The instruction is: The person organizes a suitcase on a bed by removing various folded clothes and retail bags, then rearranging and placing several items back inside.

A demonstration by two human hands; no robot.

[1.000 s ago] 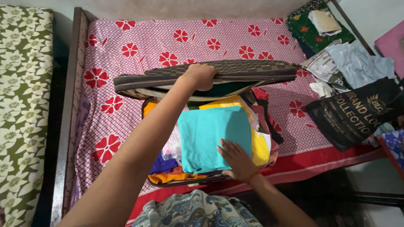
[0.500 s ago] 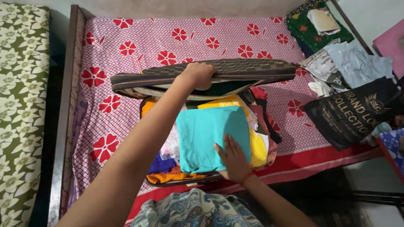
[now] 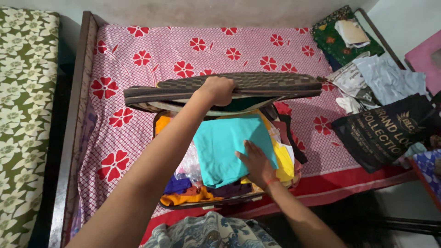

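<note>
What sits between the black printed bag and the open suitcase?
Head view: only bare pink floral bedsheet between black printed bag and suitcase.

You are wearing a thin red-orange thread band (image 3: 272, 182) on your right wrist; both forearms are showing bare; blue-grey patterned garment (image 3: 211, 232) is covering your front.

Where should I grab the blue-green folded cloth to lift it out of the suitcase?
Probably the teal folded cloth is best taken by its near left edge, from the front. That edge lies bare on the pile, while the right hand covers its right side and the lid, held by the left hand, overhangs its far edge.
</note>
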